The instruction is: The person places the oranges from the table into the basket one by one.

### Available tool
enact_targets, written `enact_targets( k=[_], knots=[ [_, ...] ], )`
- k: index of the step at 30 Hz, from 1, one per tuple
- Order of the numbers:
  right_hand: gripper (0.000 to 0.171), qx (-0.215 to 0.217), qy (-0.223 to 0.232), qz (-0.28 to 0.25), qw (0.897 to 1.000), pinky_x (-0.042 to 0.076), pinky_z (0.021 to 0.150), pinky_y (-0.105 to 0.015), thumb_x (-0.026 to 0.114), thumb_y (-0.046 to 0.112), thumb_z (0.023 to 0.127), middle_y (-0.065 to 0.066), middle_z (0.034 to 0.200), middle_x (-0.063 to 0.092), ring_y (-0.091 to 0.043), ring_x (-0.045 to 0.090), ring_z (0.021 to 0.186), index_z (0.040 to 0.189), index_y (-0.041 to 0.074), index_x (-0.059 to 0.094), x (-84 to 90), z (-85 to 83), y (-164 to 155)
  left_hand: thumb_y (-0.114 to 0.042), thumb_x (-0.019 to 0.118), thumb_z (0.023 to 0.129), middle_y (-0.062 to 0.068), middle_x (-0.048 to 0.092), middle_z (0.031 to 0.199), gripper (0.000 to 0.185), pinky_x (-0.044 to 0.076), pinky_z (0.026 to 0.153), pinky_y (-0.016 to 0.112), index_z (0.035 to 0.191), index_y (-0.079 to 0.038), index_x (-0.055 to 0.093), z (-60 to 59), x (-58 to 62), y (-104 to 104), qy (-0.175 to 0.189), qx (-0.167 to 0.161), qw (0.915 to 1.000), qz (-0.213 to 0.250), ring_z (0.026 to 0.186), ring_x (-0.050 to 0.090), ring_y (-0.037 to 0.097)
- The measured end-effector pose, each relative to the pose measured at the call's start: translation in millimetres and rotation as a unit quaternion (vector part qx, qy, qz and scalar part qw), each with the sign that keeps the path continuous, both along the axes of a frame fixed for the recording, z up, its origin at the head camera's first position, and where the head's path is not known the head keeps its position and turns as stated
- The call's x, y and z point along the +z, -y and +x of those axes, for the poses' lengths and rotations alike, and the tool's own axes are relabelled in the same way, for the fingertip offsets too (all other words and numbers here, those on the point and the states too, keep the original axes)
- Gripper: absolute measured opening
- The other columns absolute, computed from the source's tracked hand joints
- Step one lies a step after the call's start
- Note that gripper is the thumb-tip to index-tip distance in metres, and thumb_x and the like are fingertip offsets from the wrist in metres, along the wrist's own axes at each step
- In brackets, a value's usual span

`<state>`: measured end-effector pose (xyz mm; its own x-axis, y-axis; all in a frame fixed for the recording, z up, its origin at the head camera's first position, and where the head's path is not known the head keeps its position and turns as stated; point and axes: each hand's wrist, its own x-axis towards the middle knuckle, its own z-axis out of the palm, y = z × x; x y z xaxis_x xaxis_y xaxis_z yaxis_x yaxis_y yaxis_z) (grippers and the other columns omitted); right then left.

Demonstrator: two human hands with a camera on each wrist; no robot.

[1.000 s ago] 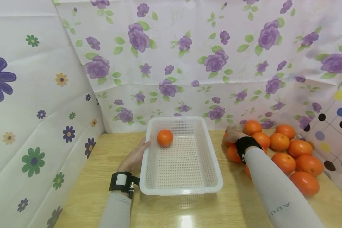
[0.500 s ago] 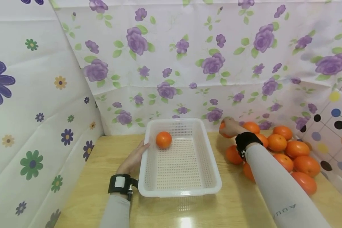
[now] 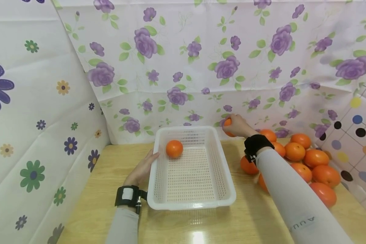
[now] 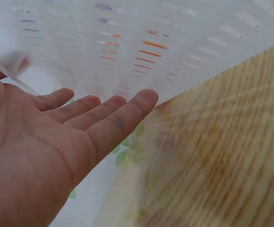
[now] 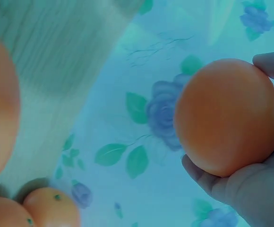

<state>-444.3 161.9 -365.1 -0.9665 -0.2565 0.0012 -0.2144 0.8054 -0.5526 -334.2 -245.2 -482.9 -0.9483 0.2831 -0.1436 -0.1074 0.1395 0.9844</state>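
A white perforated basket (image 3: 191, 200) sits mid-table with one orange (image 3: 174, 148) in its far left corner. My left hand (image 3: 143, 166) lies flat against the basket's left wall, fingers straight (image 4: 120, 111). My right hand (image 3: 236, 126) is raised just past the basket's far right corner and grips an orange (image 5: 229, 116), which shows only as a sliver (image 3: 228, 122) in the head view. A pile of several oranges (image 3: 304, 159) lies on the table to the right, under my right forearm.
Flowered cloth walls (image 3: 183, 67) close in the back and left side; a dotted one (image 3: 358, 132) stands at the right. The wooden table (image 3: 91, 203) shows bare wood left of and in front of the basket.
My right hand has lifted an orange off the pile and carried it up and to the left, toward the basket's far right corner. The left hand has stayed on the basket.
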Motion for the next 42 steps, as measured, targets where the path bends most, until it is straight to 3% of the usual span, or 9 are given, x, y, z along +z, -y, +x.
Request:
enact_targets(
  k=[7, 14, 21, 30, 42],
  knots=[
    [0.057, 0.02, -0.009, -0.058, 0.998, 0.053, 0.083, -0.041, 0.062, 0.022, 0.095, -0.027, 0.132, 0.052, -0.036, 0.055, 0.108, 0.144, -0.005, 0.05, 7.3, -2.9, 15, -0.055, 0.04, 0.11, 0.022, 0.042, 0.159, 0.07, 0.048, 0.109, 0.054, 0.169, -0.032, 0.01, 0.6, 0.4, 1, -0.001, -0.003, 1.0, 0.0, 0.135, 0.052, 0.041],
    [0.053, 0.031, 0.01, -0.108, 0.994, 0.053, 0.09, -0.047, 0.063, 0.024, 0.096, -0.022, 0.134, 0.053, -0.037, 0.055, 0.114, 0.141, 0.001, 0.049, 14.1, 2.8, 37, -0.055, 0.039, 0.11, 0.024, 0.043, 0.157, 0.07, 0.053, 0.103, 0.05, 0.169, -0.031, 0.01, 0.3, 0.7, 1, -0.005, -0.003, 1.0, -0.005, 0.132, 0.055, 0.041],
    [0.053, 0.06, 0.029, -0.142, 0.988, 0.054, 0.092, -0.046, 0.062, 0.021, 0.097, -0.022, 0.134, 0.052, -0.036, 0.056, 0.114, 0.143, 0.0, 0.046, 13.0, 5.7, 62, -0.055, 0.04, 0.11, 0.023, 0.046, 0.155, 0.069, 0.056, 0.099, 0.048, 0.168, -0.033, 0.011, 0.6, 1.4, 1, -0.002, 0.0, 1.0, -0.005, 0.127, 0.059, 0.038],
    [0.052, 0.077, 0.044, -0.167, 0.982, 0.055, 0.089, -0.043, 0.062, 0.022, 0.097, -0.021, 0.131, 0.055, -0.034, 0.058, 0.11, 0.141, 0.0, 0.047, -0.6, 6.3, 94, -0.058, 0.043, 0.108, 0.022, 0.045, 0.157, 0.072, 0.054, 0.101, 0.049, 0.168, -0.034, 0.013, 0.4, -0.8, 1, -0.001, 0.006, 1.0, -0.003, 0.13, 0.057, 0.04],
    [0.051, 0.074, 0.062, -0.206, 0.974, 0.054, 0.086, -0.038, 0.063, 0.022, 0.097, -0.019, 0.131, 0.054, -0.03, 0.058, 0.109, 0.141, 0.001, 0.047, -32.9, -0.6, 119, -0.057, 0.044, 0.108, 0.022, 0.04, 0.16, 0.071, 0.052, 0.103, 0.051, 0.168, -0.035, 0.014, -0.4, -1.2, 1, 0.0, 0.007, 1.0, 0.001, 0.133, 0.053, 0.041]
  ],
)
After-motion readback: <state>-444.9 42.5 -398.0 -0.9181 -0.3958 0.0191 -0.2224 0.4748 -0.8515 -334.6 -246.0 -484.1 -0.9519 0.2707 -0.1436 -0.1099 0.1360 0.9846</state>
